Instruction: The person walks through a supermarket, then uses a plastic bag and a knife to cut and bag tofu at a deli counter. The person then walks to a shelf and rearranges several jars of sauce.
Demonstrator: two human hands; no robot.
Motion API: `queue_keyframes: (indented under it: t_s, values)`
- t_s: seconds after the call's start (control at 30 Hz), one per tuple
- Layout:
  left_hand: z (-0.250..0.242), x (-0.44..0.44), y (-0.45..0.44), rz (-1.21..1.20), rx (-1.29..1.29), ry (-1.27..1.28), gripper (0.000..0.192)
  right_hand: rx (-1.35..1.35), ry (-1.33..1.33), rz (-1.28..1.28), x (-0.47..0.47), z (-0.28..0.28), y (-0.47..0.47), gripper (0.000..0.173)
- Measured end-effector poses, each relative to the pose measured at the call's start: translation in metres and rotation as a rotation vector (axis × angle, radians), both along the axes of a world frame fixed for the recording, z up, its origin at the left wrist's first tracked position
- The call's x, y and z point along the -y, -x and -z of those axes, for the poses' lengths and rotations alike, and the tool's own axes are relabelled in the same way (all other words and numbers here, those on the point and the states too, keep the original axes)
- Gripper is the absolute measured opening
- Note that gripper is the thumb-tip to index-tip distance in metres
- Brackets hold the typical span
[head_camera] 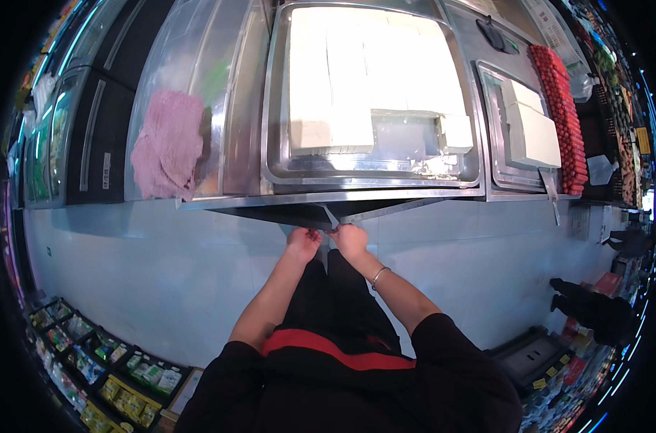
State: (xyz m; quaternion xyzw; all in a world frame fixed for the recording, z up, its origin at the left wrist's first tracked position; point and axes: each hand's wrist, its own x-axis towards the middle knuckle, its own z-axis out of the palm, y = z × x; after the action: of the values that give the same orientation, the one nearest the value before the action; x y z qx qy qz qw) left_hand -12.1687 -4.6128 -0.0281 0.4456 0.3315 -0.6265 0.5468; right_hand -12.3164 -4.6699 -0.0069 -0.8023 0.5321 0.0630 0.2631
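Observation:
Below the steel counter edge (328,198), two dark cabinet doors stand ajar, meeting in a shallow point towards me. My left hand (304,244) has its fingers curled at the outer edge of the left door (273,212). At the free end of the right door (387,210), my right hand (351,241) grips the edge; a bracelet is on that wrist. The fingertips are partly hidden. Above, a large metal tray (319,176) holds white tofu blocks (333,97), overexposed by bright light. Small crumbs lie in its front right corner.
A pink towel (168,143) lies on a clear plastic cover at left. To the right, a smaller tray (501,168) holds tofu, with a flat metal blade (549,197) jutting past the counter. Red packaged sausages (560,124) line its side. A person (593,311) stands far right.

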Motion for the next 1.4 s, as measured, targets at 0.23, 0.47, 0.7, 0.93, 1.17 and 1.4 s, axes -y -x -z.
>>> queue_keyframes:
  t_s: [0.23, 0.47, 0.7, 0.93, 1.17, 1.4]
  values:
    - [0.003, 0.019, -0.004, 0.028, 0.03, 0.043, 0.012, 0.023, 0.008, 0.11, 0.009, 0.014, -0.008, 0.038]
    - [0.019, 0.028, -0.015, -0.009, -0.039, 0.257, 0.007, 0.151, 0.212, -0.018, 0.027, 0.043, -0.011, 0.037]
    - [0.04, 0.047, -0.025, -0.072, -0.064, 0.326, 0.019, 0.235, 0.221, 0.1, 0.045, 0.054, -0.014, 0.03]
    - [0.037, 0.026, -0.025, -0.015, 0.031, 0.275, 0.009, 0.111, -0.092, -0.029, 0.055, 0.016, -0.02, 0.039]
    - [-0.046, -0.03, -0.057, -0.129, 0.021, 0.279, 0.013, 0.702, 0.025, -0.203, 0.033, -0.18, -0.067, 0.022]
    - [-0.111, -0.094, -0.126, -0.016, 0.129, 0.604, 0.013, 0.924, 0.666, -0.345, 0.049, -0.337, -0.195, 0.05]
